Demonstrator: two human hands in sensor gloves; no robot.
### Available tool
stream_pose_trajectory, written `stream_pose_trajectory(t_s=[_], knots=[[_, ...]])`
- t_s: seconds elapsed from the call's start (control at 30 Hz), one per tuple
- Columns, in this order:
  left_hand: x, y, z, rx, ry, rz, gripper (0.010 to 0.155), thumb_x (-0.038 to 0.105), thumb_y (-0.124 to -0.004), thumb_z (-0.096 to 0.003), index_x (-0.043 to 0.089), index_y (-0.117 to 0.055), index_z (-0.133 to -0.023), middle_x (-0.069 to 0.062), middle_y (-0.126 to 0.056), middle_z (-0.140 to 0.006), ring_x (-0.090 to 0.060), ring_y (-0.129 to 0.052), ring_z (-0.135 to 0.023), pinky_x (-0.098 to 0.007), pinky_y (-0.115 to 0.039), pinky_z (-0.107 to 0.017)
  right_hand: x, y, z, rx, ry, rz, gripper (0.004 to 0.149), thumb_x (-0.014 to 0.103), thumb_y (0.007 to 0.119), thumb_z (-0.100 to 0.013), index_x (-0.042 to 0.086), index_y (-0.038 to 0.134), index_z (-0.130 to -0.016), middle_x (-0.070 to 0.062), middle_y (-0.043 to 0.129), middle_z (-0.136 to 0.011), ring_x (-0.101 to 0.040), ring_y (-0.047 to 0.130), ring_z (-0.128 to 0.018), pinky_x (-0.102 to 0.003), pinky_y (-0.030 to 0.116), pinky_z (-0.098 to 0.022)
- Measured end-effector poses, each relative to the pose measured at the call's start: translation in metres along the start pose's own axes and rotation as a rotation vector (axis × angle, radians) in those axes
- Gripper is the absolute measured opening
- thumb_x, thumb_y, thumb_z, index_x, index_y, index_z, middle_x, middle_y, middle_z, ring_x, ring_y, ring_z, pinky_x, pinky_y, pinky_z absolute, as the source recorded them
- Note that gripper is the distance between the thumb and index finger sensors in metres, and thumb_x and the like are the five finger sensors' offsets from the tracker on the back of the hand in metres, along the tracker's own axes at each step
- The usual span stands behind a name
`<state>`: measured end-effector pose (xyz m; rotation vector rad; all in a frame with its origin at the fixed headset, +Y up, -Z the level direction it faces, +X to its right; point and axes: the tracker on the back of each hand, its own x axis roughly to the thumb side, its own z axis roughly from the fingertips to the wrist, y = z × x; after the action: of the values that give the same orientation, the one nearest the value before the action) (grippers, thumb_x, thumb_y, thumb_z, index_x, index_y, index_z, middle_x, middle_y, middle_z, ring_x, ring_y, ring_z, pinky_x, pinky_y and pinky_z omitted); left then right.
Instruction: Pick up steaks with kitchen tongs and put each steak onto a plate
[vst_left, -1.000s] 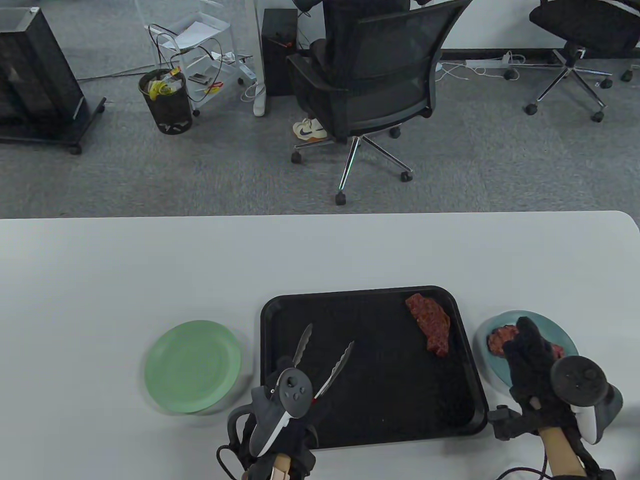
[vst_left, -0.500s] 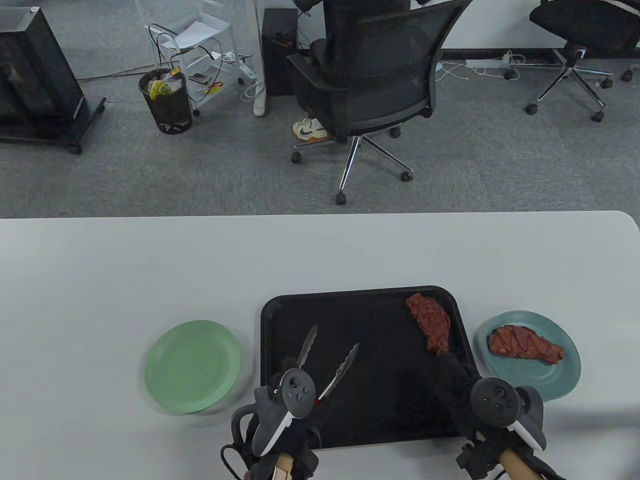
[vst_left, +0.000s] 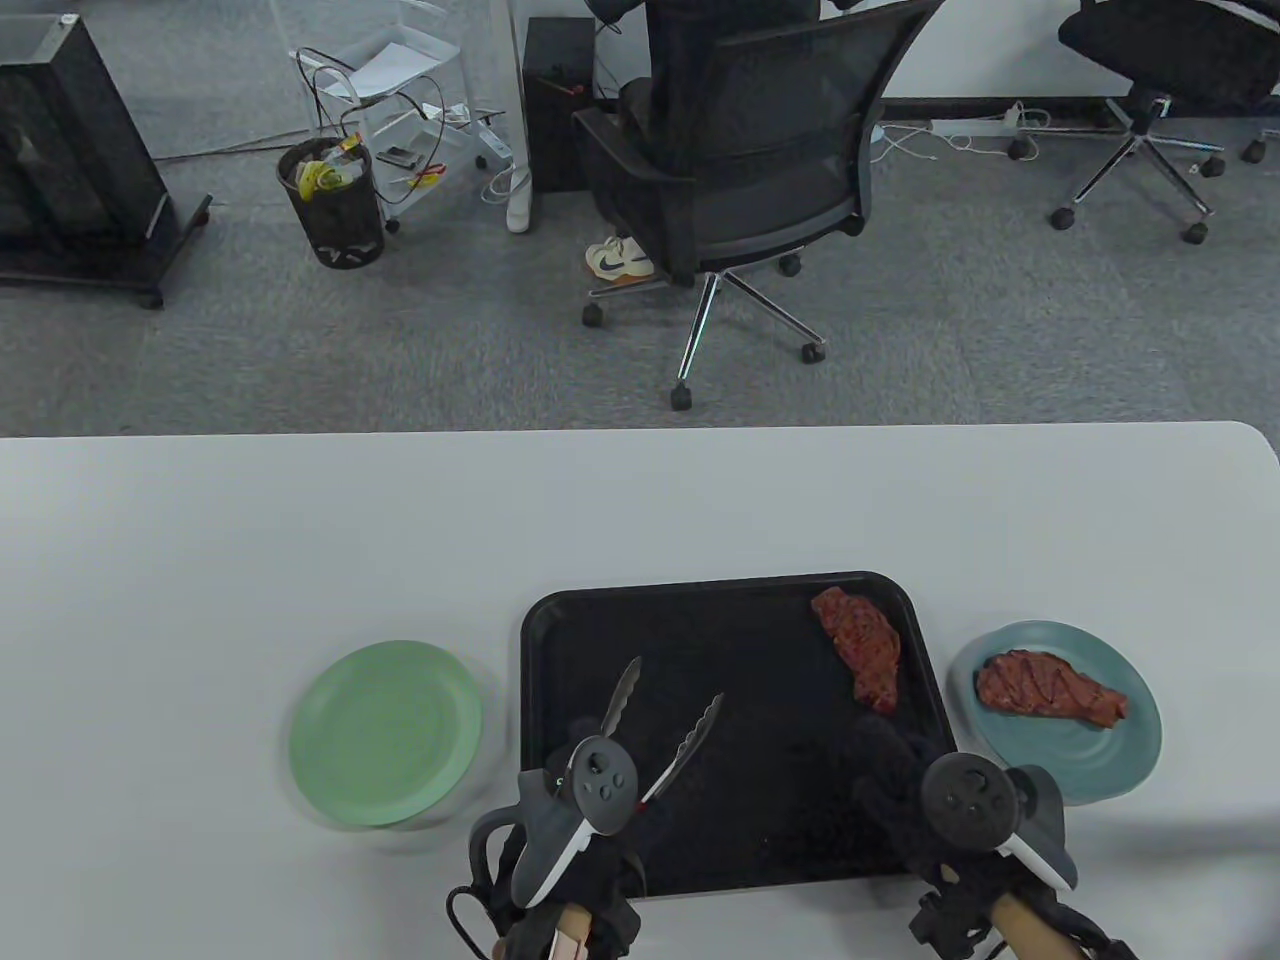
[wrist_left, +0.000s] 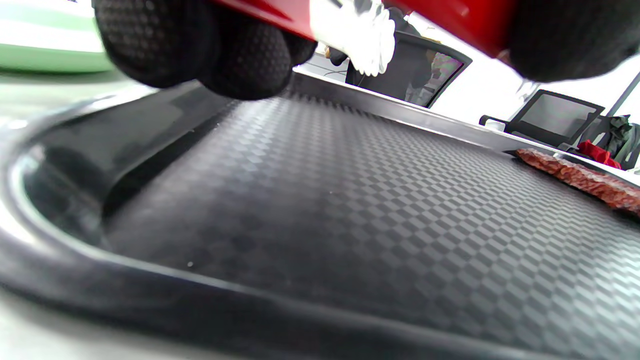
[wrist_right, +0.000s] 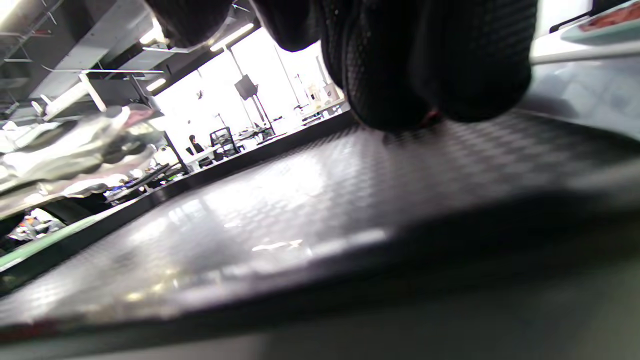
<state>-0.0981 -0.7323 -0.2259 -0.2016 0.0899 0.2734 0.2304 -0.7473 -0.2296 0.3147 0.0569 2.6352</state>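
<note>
At the near edge, the left hand (vst_left: 575, 870) grips the red handles of the tongs (vst_left: 660, 730), whose two metal arms stand spread apart over the near left part of the black tray (vst_left: 740, 610). The right hand (vst_left: 905, 800) rests on the tray's near right corner; whether its fingers are curled or straight cannot be told. Just beyond its fingertips, the steak on the tray (vst_left: 860, 648) lies along the far right edge, well right of the tong tips. The green plate (vst_left: 385, 733) sits left of the tray. Right of it, the blue plate (vst_left: 1085, 765) carries the second steak (vst_left: 1048, 687).
</note>
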Motion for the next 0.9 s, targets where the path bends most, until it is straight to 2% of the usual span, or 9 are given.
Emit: stream_pose_trajectory(t_s=[0.13, 0.23, 0.27, 0.47, 0.6, 0.73, 0.9], knots=[[0.002, 0.003, 0.000, 0.011, -0.012, 0.032, 0.105, 0.066, -0.081, -0.0290, 0.010, -0.042, -0.109, -0.020, -0.067, -0.096, -0.039, -0.088, -0.062, -0.043, -0.082, -0.042, 0.012, -0.004, -0.006, 0.002, -0.035, -0.060, 0.066, 0.040, 0.068, -0.046, 0.010, 0.053, -0.103, -0.025, 0.070, -0.092, -0.039, 0.086, -0.064, -0.048, 0.080, -0.043], [0.010, 0.009, 0.004, 0.041, -0.056, 0.068, 0.106, 0.067, -0.081, -0.0290, 0.010, -0.042, -0.109, -0.020, -0.067, -0.096, -0.039, -0.088, -0.062, -0.043, -0.082, -0.041, 0.022, -0.005, -0.006, 0.026, -0.065, -0.173, 0.071, 0.045, 0.067, -0.046, 0.009, 0.050, -0.104, -0.026, 0.069, -0.093, -0.040, 0.085, -0.064, -0.049, 0.080, -0.044], [0.013, 0.011, 0.006, 0.054, -0.071, 0.080, 0.102, 0.066, -0.079, -0.0332, 0.010, -0.041, -0.109, -0.020, -0.067, -0.096, -0.039, -0.089, -0.062, -0.043, -0.083, -0.041, 0.024, -0.004, -0.005, 0.034, -0.065, -0.211, 0.073, 0.047, 0.067, -0.045, 0.008, 0.049, -0.104, -0.026, 0.068, -0.094, -0.041, 0.084, -0.065, -0.050, 0.079, -0.044], [0.038, 0.025, 0.022, 0.109, -0.192, 0.276, 0.102, 0.066, -0.079, -0.0340, 0.009, -0.041, -0.109, -0.021, -0.067, -0.097, -0.040, -0.089, -0.064, -0.044, -0.083, -0.043, 0.032, 0.011, 0.002, 0.167, -0.070, -0.677, 0.090, 0.058, 0.064, -0.044, 0.004, 0.032, -0.107, -0.034, 0.053, -0.100, -0.051, 0.071, -0.076, -0.058, 0.069, -0.053], [0.056, 0.028, 0.032, 0.066, -0.283, 0.472, 0.101, 0.064, -0.080, -0.0350, 0.008, -0.041, -0.109, -0.023, -0.067, -0.098, -0.043, -0.089, -0.066, -0.046, -0.082, -0.045, 0.037, 0.018, 0.001, 0.259, -0.092, -0.957, 0.098, 0.062, 0.064, -0.043, 0.002, 0.020, -0.107, -0.037, 0.036, -0.104, -0.057, 0.055, -0.085, -0.065, 0.055, -0.061], [0.070, 0.024, 0.038, 0.024, -0.356, 0.497, 0.100, 0.065, -0.080, -0.0353, 0.007, -0.043, -0.109, -0.023, -0.068, -0.098, -0.044, -0.089, -0.066, -0.046, -0.082, -0.045, 0.040, 0.021, 0.001, 0.332, -0.171, -1.018, 0.103, 0.065, 0.064, -0.043, 0.003, 0.012, -0.107, -0.036, 0.028, -0.106, -0.058, 0.046, -0.088, -0.066, 0.049, -0.064], [0.081, 0.018, 0.045, -0.040, -0.447, 0.523, 0.099, 0.064, -0.079, -0.0362, 0.007, -0.044, -0.109, -0.023, -0.070, -0.098, -0.044, -0.090, -0.068, -0.047, -0.083, -0.046, 0.044, 0.025, 0.002, 0.366, -0.212, -1.043, 0.102, 0.066, 0.065, -0.041, 0.005, 0.015, -0.107, -0.035, 0.028, -0.106, -0.058, 0.045, -0.088, -0.066, 0.048, -0.065]])
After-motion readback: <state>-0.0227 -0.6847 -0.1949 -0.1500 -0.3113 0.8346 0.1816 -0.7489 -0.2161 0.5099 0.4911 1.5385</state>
